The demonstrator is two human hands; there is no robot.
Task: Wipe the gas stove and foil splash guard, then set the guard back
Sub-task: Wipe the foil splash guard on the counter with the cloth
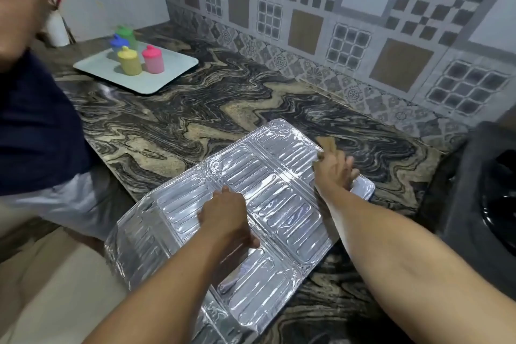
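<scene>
Foil splash guard [268, 204] flat on the marbled counter [195, 109], long axis from 7 o'clock to 1 o'clock. Both hands directly over it, well apart along that axis. Left hand [229, 218] pressed palm-down on the middle panel, fingers curled slightly, apparently steadying. Right hand [335, 167] at the far 2 o'clock edge, blurred; fingers curled on what looks like a brownish cloth [326, 146], though grip not certain. Nearer the untouched far panel: right hand; nearer the 7 o'clock panels overhanging the counter edge: left. Gas stove [480, 204] off at 3 o'clock, just beside the guard's right end. Probably wiping next, strokes along the ribs.
</scene>
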